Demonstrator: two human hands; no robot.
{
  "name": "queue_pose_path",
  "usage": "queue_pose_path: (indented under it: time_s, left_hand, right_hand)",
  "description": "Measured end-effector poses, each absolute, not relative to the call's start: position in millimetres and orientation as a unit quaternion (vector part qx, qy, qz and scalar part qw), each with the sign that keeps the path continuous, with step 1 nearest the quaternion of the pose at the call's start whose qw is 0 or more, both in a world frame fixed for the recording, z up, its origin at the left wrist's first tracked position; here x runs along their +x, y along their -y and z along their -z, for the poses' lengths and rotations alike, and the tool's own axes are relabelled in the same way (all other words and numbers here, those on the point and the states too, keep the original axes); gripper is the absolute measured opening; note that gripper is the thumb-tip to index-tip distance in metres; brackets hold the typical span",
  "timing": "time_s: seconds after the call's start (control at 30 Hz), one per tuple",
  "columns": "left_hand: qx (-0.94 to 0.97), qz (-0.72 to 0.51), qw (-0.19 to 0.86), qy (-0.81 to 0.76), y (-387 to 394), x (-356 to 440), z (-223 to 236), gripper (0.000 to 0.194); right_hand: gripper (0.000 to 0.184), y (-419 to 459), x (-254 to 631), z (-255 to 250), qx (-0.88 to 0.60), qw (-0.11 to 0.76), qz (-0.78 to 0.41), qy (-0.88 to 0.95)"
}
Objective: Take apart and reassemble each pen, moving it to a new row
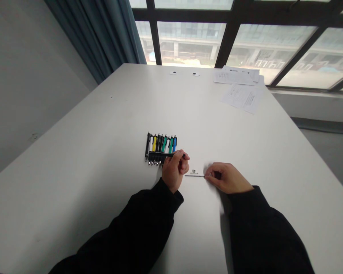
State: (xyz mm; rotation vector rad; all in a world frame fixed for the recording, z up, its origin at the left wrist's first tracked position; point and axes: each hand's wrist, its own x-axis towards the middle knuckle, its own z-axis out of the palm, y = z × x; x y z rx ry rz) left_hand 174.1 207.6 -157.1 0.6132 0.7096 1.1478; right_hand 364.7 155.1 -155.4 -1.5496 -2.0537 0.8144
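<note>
A white table (74,152) bears, near its centre, a row of pens (161,144) with black, white, yellow, green and blue barrels. Small parts (193,172) lie at four o'clock from the row. Printed sheets (242,98) lie toward the table's one o'clock, two white ovals (196,74) with dark spots at twelve.

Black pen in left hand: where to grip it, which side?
The black pen is likely best pinched on the part left of the left hand, from above: a long straight stretch sticks out there, only a short end opposite. In view it overlaps the pen row, so avoid coming from below.
</note>
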Motion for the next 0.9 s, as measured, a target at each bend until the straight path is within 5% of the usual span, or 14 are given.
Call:
queue_pose_path:
  time_s: [0.9]
  left_hand:
    - [0.282,-0.521,0.733,-0.335,-207.2,174.8,154.7,0.035]
  right_hand:
    - [0.007,-155.1,364.8,154.6,-0.572,0.222,-0.296,0.733]
